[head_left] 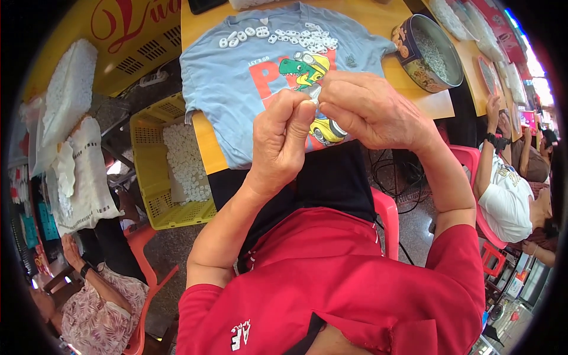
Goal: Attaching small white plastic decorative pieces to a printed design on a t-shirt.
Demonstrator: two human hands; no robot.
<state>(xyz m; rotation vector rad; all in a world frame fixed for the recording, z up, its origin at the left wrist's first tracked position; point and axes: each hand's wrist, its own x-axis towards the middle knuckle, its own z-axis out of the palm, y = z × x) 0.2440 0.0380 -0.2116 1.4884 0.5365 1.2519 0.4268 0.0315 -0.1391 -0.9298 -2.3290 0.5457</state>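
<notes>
My left hand and my right hand meet above the table, both with fingers closed. Pinched between them is a small white plastic piece, mostly hidden by the fingertips. Under the hands a light blue T-shirt with a dinosaur print lies spread over the table. Across its upper part are several small white plastic pieces, each with holes, some in a loose row and others in a cluster.
A round tin of small silvery metal parts stands at the table's right. At the left, a yellow crate contains many white pieces. A red chair is beside me. Other people sit at left and right, one in a white shirt.
</notes>
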